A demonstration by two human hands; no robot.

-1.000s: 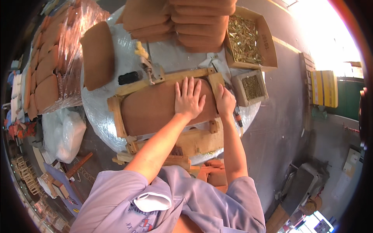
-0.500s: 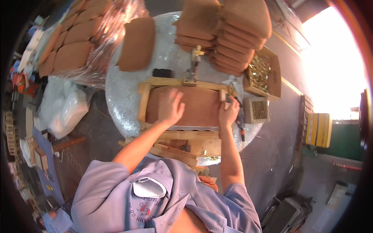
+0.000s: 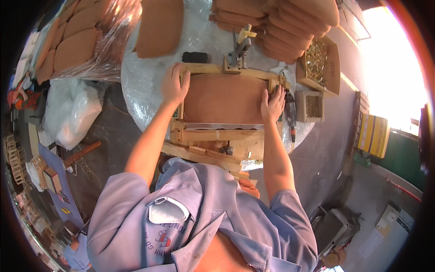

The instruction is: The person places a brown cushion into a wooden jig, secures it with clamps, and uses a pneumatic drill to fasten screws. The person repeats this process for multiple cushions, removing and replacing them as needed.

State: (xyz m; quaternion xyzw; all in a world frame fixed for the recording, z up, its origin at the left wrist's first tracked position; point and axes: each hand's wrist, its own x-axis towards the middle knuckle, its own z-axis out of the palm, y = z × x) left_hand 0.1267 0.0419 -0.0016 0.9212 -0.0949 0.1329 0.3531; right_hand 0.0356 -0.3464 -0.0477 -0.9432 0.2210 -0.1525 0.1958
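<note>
Okay, your left hand [image 3: 174, 88], thumb wide, covered the left side of the wooden frame [image 3: 244, 135]; your right hand [image 3: 273, 107], fingers straight, overlapped the brown panel [image 3: 225, 99] at right.

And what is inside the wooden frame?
Inside the wooden frame lies a brown panel. The right hand covers part of the panel's right edge; anything under the panel's middle is hidden.

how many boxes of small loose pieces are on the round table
2: a larger cardboard box by the stacked brown panels, and a smaller box below it, right of the right hand. More may be hidden.
</note>
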